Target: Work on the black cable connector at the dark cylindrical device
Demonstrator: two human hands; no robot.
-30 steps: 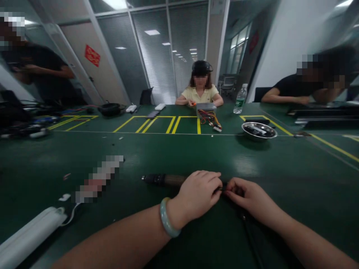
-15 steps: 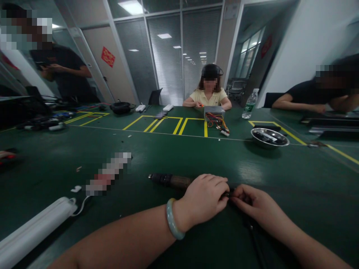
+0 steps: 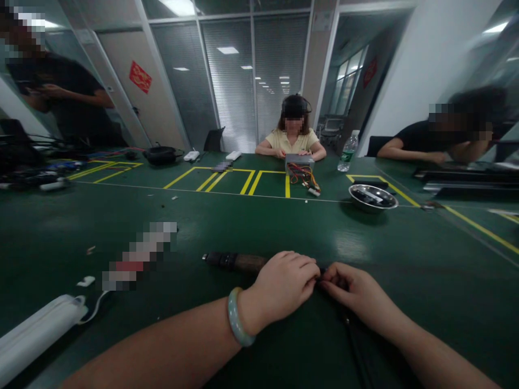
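A dark rod with a brown grip, a black collar and a small metal tip lies on the green table, its tip pointing left. My left hand, with a pale green bangle on the wrist, is closed over the rod's right part and covers it. Close against its fingertips, my right hand is closed in a pinch. What sits between the two hands' fingertips is dark and mostly hidden. Below my right hand, a thin black shaft runs down toward the bottom edge.
A white tube-like object lies at left, beside a blurred-out strip. Farther off are a metal bowl, a water bottle and a grey box with colored wires. Several people are around the table.
The view has turned slightly right, so everything sits farther left in the picture. Both hands keep nearly the same closed pose, fingertips together.
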